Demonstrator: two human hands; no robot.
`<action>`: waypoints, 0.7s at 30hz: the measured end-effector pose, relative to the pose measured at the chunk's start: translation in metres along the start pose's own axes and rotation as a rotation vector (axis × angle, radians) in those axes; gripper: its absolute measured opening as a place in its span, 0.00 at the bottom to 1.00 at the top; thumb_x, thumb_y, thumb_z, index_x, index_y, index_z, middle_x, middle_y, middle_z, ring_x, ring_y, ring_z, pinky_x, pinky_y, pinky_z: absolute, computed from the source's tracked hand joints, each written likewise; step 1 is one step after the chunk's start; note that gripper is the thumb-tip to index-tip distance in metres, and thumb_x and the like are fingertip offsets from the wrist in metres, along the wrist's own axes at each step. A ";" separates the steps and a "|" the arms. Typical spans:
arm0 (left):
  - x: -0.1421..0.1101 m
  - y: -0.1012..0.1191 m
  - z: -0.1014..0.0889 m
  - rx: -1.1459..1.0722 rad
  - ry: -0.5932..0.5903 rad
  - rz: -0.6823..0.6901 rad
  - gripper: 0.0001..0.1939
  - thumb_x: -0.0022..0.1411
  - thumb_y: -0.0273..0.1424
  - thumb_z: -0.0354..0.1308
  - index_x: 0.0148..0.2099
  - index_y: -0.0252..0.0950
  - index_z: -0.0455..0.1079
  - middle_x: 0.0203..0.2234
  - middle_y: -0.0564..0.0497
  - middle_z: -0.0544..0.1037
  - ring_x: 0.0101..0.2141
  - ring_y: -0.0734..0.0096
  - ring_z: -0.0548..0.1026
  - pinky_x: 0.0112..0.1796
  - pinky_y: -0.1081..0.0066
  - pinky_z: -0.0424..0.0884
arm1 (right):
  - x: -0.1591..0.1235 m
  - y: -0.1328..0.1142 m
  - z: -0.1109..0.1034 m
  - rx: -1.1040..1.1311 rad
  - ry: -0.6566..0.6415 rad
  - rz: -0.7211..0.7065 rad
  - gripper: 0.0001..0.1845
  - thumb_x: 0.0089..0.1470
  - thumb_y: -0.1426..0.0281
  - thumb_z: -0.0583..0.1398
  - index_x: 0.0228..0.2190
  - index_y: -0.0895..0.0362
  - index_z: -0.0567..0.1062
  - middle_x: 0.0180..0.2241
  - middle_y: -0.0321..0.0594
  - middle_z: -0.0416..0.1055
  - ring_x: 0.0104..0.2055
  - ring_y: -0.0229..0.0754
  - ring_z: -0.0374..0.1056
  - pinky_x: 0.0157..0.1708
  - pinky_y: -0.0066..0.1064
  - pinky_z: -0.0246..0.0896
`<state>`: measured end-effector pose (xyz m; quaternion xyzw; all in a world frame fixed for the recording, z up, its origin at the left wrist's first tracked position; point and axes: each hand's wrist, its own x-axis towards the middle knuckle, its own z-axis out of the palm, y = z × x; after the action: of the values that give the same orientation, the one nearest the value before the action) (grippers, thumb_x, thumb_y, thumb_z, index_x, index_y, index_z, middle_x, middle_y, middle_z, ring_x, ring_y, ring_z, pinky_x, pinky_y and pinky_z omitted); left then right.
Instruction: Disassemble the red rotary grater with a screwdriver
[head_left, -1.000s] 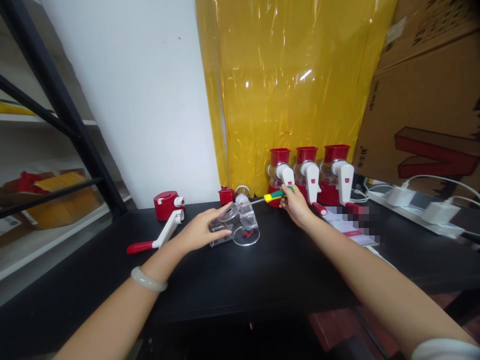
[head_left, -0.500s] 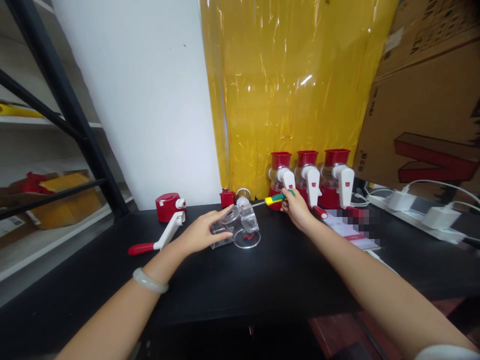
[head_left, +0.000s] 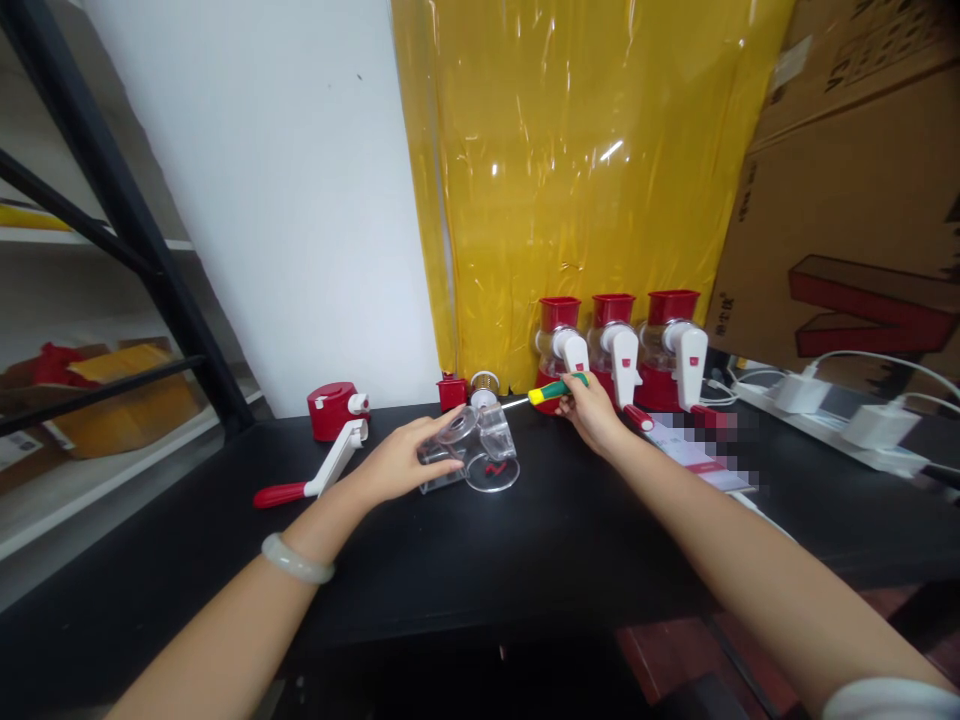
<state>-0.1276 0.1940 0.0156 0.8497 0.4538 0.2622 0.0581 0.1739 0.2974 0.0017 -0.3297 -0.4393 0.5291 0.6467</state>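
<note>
My left hand (head_left: pixel 411 456) grips a clear plastic grater body (head_left: pixel 491 468) on the black table, thumb and fingers around its left part. In my right hand (head_left: pixel 589 412) is a screwdriver (head_left: pixel 556 389) with a green and yellow handle, held almost level. Its metal shaft points left at the upper side of the clear body; whether the tip touches cannot be made out. Some small red piece (head_left: pixel 496 467) shows at the body's round end. Just behind stand a red plastic pusher (head_left: pixel 451 392) and a metal grater drum (head_left: pixel 485 386).
A red base (head_left: pixel 331 412) and a white crank with red handle (head_left: pixel 330 468) lie left on the black table (head_left: pixel 450 570). Behind my right hand stand three assembled rotary graters (head_left: pixel 616 345). A phone (head_left: pixel 697 450) and power strip (head_left: pixel 840 425) lie right.
The view has shifted slightly. The screwdriver has come a little closer to the clear body, which my left hand still holds in nearly the same place.
</note>
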 end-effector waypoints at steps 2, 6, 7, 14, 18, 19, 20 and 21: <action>0.000 0.000 0.000 0.004 -0.004 -0.005 0.39 0.65 0.48 0.61 0.73 0.51 0.52 0.45 0.47 0.73 0.42 0.60 0.73 0.44 0.58 0.72 | -0.001 -0.001 0.000 0.004 -0.004 0.003 0.19 0.47 0.60 0.66 0.33 0.51 0.62 0.18 0.25 0.60 0.18 0.32 0.57 0.20 0.25 0.61; 0.000 0.000 0.000 0.005 -0.011 -0.010 0.39 0.65 0.48 0.61 0.73 0.51 0.51 0.44 0.48 0.73 0.42 0.60 0.73 0.45 0.58 0.72 | 0.000 -0.001 0.000 0.013 0.001 0.012 0.19 0.47 0.58 0.66 0.33 0.51 0.63 0.20 0.25 0.61 0.18 0.31 0.57 0.19 0.25 0.60; 0.000 0.000 0.000 0.007 -0.009 -0.010 0.39 0.65 0.48 0.61 0.73 0.51 0.51 0.44 0.48 0.73 0.42 0.60 0.73 0.45 0.58 0.72 | 0.000 0.000 0.000 0.014 0.004 0.011 0.20 0.48 0.57 0.66 0.33 0.51 0.63 0.20 0.25 0.61 0.17 0.31 0.57 0.19 0.25 0.59; 0.000 -0.001 0.000 0.014 0.001 0.002 0.40 0.65 0.47 0.61 0.73 0.52 0.51 0.44 0.48 0.73 0.41 0.60 0.73 0.43 0.59 0.72 | -0.002 -0.001 -0.001 -0.020 -0.027 -0.004 0.23 0.47 0.52 0.67 0.31 0.51 0.62 0.16 0.22 0.52 0.15 0.29 0.48 0.18 0.23 0.55; 0.000 -0.001 0.000 0.017 -0.004 0.001 0.39 0.65 0.48 0.61 0.73 0.51 0.51 0.43 0.48 0.73 0.40 0.60 0.73 0.43 0.60 0.72 | -0.004 -0.004 0.000 -0.029 -0.032 -0.003 0.22 0.47 0.54 0.67 0.31 0.51 0.62 0.15 0.21 0.51 0.15 0.29 0.48 0.18 0.23 0.54; 0.000 -0.001 0.000 0.017 -0.004 -0.001 0.39 0.65 0.48 0.61 0.73 0.52 0.51 0.43 0.48 0.73 0.40 0.60 0.73 0.43 0.60 0.72 | -0.004 -0.004 0.000 -0.027 -0.028 -0.003 0.21 0.48 0.54 0.67 0.31 0.51 0.62 0.15 0.22 0.51 0.15 0.30 0.48 0.18 0.23 0.55; 0.000 -0.001 0.000 0.016 -0.005 -0.002 0.39 0.65 0.48 0.61 0.73 0.52 0.51 0.43 0.48 0.73 0.40 0.60 0.73 0.43 0.60 0.72 | -0.004 -0.004 0.000 -0.025 -0.023 -0.002 0.21 0.48 0.55 0.67 0.31 0.51 0.62 0.15 0.22 0.52 0.15 0.30 0.49 0.18 0.23 0.55; 0.000 -0.001 0.000 0.015 -0.005 -0.003 0.39 0.65 0.48 0.61 0.73 0.52 0.51 0.43 0.49 0.73 0.40 0.60 0.73 0.43 0.60 0.71 | -0.003 -0.003 0.000 -0.022 -0.016 0.000 0.20 0.48 0.56 0.66 0.31 0.51 0.62 0.15 0.22 0.53 0.15 0.30 0.49 0.18 0.23 0.55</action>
<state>-0.1286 0.1941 0.0154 0.8500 0.4568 0.2567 0.0534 0.1747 0.2939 0.0040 -0.3324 -0.4503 0.5270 0.6396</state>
